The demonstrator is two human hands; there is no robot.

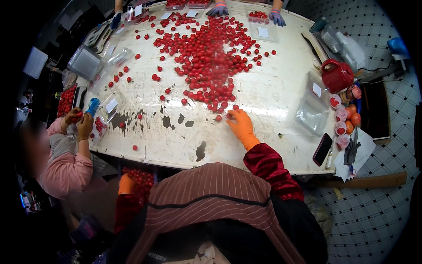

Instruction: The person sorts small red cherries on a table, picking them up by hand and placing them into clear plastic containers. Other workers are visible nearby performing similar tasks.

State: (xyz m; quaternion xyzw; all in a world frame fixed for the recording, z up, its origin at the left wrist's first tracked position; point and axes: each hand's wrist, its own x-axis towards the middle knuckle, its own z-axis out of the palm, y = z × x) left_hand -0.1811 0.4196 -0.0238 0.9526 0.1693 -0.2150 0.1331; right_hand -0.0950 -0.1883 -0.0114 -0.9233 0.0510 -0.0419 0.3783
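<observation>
A large heap of red cherry tomatoes [211, 57] with green stems spreads down the middle of the white table [281, 94]. At the heap's near end is my right hand [242, 130] in an orange glove, its thumb and fingers closed around one cherry tomato [229, 116]. Another tomato lies just beyond the fingertips. Below the table's near edge, my left hand [126, 184], also gloved in orange, rests at the left side of a crate of cherry tomatoes [141, 180]. Its fingers are mostly hidden, so I cannot tell what it holds.
At the left, a person in a pink top [72, 167] handles tomatoes near a scale [79, 97]. Other people's gloved hands [218, 9] work at the far edge. Clear plastic boxes [312, 115], a phone [322, 149], wrapped fruit [341, 114] and a red jug [336, 75] line the right side.
</observation>
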